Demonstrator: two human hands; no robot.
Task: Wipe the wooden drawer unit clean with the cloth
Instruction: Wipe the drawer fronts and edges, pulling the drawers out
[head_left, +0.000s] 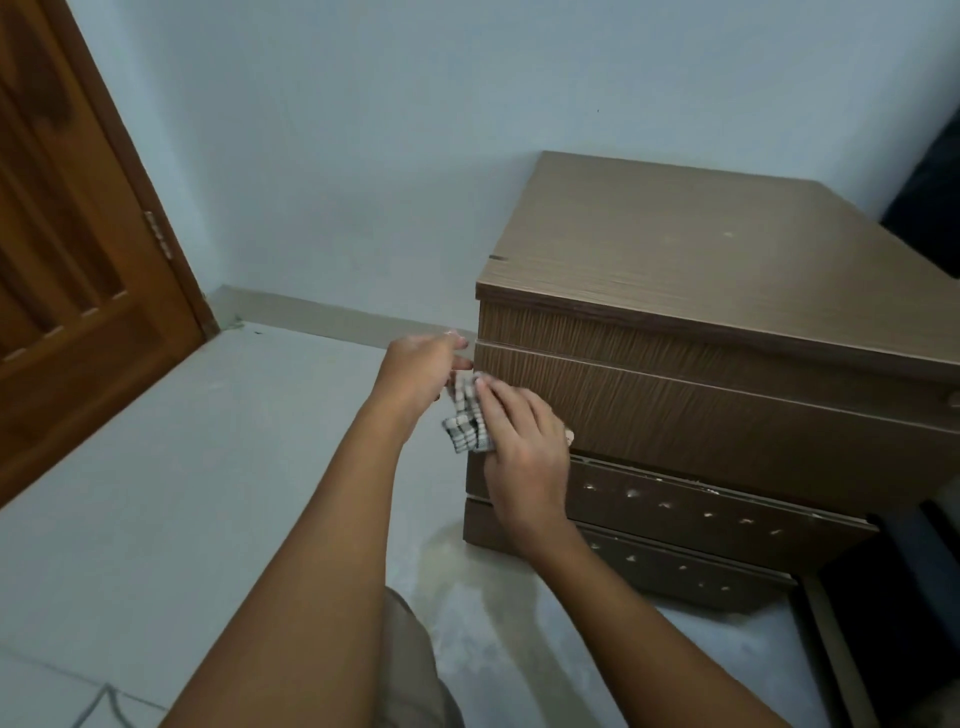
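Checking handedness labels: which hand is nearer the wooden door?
Left. The left hand sits between door and drawer unit; the right hand presses the cloth on its front, farther away.

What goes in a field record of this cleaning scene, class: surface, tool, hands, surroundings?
Surface: brown wooden drawer unit on pale floor
Tool: grey-and-white checked cloth at upper drawer front's left edge
Right hand: presses cloth flat against front
Left hand: at unit's left corner beside cloth; grip unclear
Surroundings: orange-brown panelled wooden door, pale blue wall
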